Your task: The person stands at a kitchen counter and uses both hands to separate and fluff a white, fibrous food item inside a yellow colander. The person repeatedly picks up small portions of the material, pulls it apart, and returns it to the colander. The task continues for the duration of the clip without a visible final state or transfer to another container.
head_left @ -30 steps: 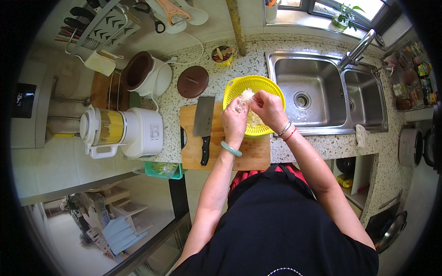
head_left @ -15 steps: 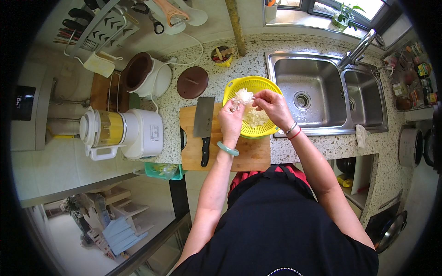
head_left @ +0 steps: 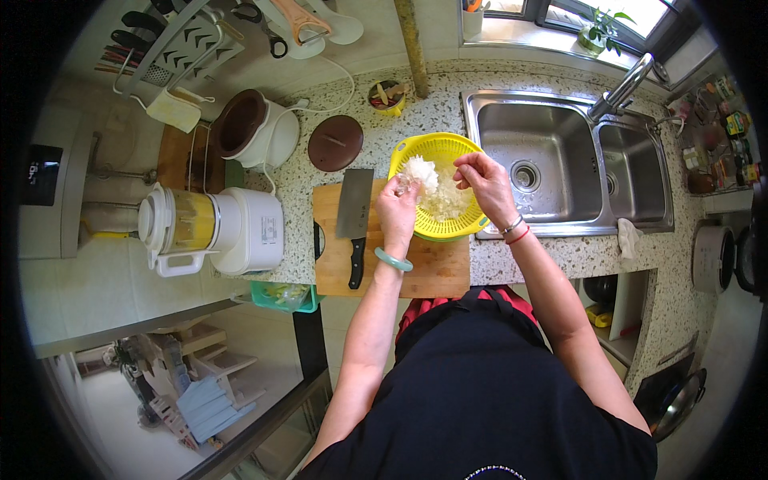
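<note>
Wooden board (head_left: 432, 268): cleaver (head_left: 354, 208) lying flat on it. My left hand (head_left: 395, 211): fingers closed on a white frilly clump (head_left: 419, 173), above the left part of the yellow basket (head_left: 450, 145). Loose white pieces (head_left: 446, 202): inside the basket. My right hand (head_left: 490, 189): now apart from the clump, both hands meeting there a second ago, so the left alone bears it; fingers curled, any scrap between them I cannot tell.

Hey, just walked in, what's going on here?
A person's left hand holds a frilly white clump over a yellow colander with pale pieces inside. The right hand is apart from the clump, fingers bent; whether they pinch a scrap is too small to tell. Left of the colander, a cleaver lies on a wooden board.
</note>
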The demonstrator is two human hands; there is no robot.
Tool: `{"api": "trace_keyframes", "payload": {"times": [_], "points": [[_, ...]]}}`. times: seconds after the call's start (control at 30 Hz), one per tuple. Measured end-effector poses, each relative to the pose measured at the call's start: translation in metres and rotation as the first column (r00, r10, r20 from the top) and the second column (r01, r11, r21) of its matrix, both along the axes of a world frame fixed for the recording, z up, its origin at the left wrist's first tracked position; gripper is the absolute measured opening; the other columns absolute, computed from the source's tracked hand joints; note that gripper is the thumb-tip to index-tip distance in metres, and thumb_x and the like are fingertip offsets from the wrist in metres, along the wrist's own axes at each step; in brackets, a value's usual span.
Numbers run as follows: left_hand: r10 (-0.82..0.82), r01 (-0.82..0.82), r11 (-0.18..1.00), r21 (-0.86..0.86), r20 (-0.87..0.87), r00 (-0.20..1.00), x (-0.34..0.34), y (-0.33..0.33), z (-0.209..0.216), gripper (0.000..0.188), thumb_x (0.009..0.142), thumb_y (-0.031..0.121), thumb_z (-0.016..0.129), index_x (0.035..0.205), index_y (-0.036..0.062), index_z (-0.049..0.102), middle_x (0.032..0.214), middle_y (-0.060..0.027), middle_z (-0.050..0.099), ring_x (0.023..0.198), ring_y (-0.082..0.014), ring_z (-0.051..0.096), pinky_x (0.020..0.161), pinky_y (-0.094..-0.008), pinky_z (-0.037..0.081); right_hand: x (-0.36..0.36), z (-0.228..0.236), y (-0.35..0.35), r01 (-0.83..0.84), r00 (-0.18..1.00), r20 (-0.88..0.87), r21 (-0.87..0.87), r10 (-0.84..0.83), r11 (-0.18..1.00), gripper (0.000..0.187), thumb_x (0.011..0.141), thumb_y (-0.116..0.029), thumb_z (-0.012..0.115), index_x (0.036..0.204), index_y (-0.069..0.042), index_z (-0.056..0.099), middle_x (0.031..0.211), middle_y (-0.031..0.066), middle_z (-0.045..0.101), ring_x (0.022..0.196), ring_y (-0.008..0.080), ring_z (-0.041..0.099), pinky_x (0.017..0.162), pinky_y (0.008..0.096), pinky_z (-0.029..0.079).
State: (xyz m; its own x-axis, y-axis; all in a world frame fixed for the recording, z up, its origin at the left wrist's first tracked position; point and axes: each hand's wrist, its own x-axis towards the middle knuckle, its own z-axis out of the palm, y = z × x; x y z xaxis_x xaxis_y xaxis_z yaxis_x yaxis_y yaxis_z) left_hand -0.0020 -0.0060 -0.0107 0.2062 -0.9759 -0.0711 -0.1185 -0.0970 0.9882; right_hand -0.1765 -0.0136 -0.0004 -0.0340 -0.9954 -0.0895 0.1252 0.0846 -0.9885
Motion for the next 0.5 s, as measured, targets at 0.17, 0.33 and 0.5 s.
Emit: {"api": "trace_keyframes", "payload": {"times": [0.17, 0.33, 0.5], "points": [[-0.026, 0.025, 1.000, 0.016, 0.028, 0.999, -0.001, 0.003, 0.010, 0.020, 0.084, 0.008, 0.066, 0.101, -0.0024, 0.065, 0.087, -0.0075, 0.070, 0.074, -0.0108, 0.062, 0.067, -0.0253, 0.048, 0.003, 0.011, 0.005, 0.033, 0.981, -0.189, -0.090, -0.049, 0.995, 0.012, 0.090, -0.010, 0.060, 0.090, 0.001, 0.063, 0.075, 0.0044, 0.064, 0.066, 0.0081, 0.059, 0.061, 0.0227, 0.049], [-0.032, 0.034, 0.999, -0.008, 0.138, 0.990, -0.006, 0.005, 0.018, 0.020, 0.084, 0.006, 0.066, 0.102, -0.0023, 0.065, 0.088, -0.0085, 0.071, 0.075, -0.0109, 0.063, 0.067, -0.0258, 0.049, 0.015, 0.027, 0.012, -0.049, 0.945, -0.325, -0.086, 0.018, 0.995, 0.019, 0.083, -0.017, 0.070, 0.084, 0.001, 0.064, 0.073, 0.0060, 0.064, 0.063, 0.0096, 0.058, 0.059, 0.0241, 0.048], [-0.052, 0.058, 0.997, -0.043, 0.115, 0.992, -0.016, 0.008, 0.026, 0.020, 0.084, 0.004, 0.064, 0.103, -0.0024, 0.064, 0.086, -0.0093, 0.071, 0.074, -0.0114, 0.063, 0.067, -0.0273, 0.049, 0.028, 0.011, 0.008, -0.021, 0.895, -0.441, -0.202, -0.072, 0.979, 0.017, 0.081, -0.015, 0.069, 0.082, 0.000, 0.063, 0.071, 0.0074, 0.064, 0.061, 0.0098, 0.058, 0.057, 0.0266, 0.049]]}}
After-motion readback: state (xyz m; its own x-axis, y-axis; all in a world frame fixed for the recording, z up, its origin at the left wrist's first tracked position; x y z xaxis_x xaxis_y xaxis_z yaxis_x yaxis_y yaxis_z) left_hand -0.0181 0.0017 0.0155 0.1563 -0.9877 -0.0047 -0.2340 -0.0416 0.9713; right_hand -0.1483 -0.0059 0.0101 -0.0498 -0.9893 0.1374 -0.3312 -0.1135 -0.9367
